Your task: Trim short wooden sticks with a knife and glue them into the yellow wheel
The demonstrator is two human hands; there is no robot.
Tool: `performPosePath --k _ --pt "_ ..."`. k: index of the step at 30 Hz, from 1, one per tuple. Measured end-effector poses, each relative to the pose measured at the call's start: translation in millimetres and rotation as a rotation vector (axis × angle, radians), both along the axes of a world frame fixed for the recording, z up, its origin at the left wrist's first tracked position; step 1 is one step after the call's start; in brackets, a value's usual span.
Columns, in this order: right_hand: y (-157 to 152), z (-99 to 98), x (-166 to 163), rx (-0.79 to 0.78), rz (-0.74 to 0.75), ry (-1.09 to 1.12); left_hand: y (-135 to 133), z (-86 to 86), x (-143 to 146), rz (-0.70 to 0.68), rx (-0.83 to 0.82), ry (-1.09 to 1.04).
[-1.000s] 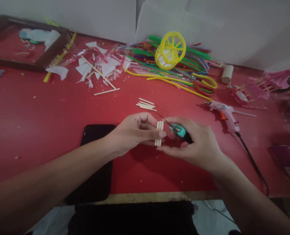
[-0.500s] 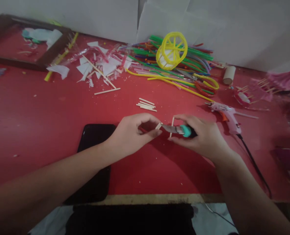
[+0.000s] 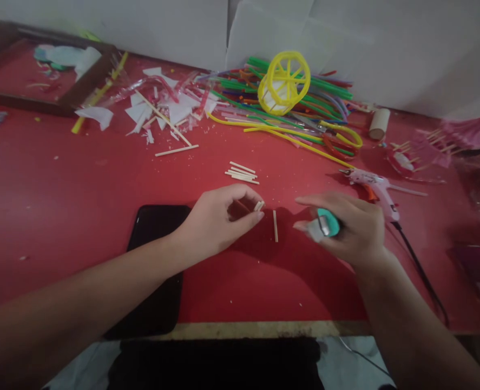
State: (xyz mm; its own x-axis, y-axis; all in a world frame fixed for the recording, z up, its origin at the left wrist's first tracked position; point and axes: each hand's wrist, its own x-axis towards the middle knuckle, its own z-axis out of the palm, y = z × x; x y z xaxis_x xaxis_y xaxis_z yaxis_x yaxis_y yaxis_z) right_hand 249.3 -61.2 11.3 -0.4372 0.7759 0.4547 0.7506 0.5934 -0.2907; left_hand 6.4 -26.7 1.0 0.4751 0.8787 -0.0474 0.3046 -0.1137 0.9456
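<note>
My left hand (image 3: 219, 216) pinches short wooden sticks (image 3: 258, 206) between thumb and fingertips, their cut ends showing. My right hand (image 3: 347, 225) has a teal-handled cutter knife (image 3: 329, 222) in its palm, with thumb and forefinger apart; the blade is blurred by motion. Between the hands, a single short stick (image 3: 275, 226) lies on the red tabletop (image 3: 231, 284). Beyond the left hand rests a small group of similar cut sticks (image 3: 242, 174).
A black phone-like slab (image 3: 158, 222) lies under my left forearm. A pink glue gun (image 3: 375, 189) with its cord is on the right. Behind are pipe cleaners (image 3: 324, 105), a yellow wheel-like frame (image 3: 288, 78), scissors (image 3: 341, 135), paper scraps (image 3: 178, 111) and a brown frame (image 3: 87, 76).
My right hand has moved right, away from the left, turning the cutter knife. The short stick it held between thumb and forefinger now lies on the table. The left hand barely moved.
</note>
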Motion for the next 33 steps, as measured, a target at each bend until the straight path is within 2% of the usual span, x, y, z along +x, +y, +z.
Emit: performPosePath --k 3,6,11,16,21,24,26,30,33 --pt "-2.7 -0.8 0.1 0.087 -0.085 0.052 -2.7 2.9 0.8 -0.058 0.133 0.102" --pt "-3.9 -2.3 -0.6 0.101 -0.149 0.071 -4.8 4.7 0.8 -0.093 0.263 0.213" --pt "-4.5 -1.5 -2.5 0.106 -0.205 0.101 -6.5 2.4 0.5 -0.067 0.269 0.221" --pt "-3.7 -0.4 -5.6 0.095 -0.210 0.092 -5.5 0.2 0.3 -0.094 0.370 0.256" --pt "-0.5 -5.1 -6.0 0.101 -0.316 0.110 -0.4 -0.6 -0.4 -0.088 0.414 0.214" --pt "1.0 -7.1 -6.4 0.118 -0.330 0.087 -0.2 1.8 -0.5 -0.002 0.334 0.160" --pt "0.7 -7.3 -8.9 0.110 -0.304 0.066 -1.5 4.4 0.1 0.059 0.231 0.051" --pt "-3.1 -5.3 -20.1 0.072 -0.252 0.047 -2.7 7.6 2.1 0.094 -0.067 -0.289" --pt "-7.1 -2.4 -29.4 0.014 -0.216 0.045 -0.5 5.8 2.5 0.105 -0.265 -0.422"
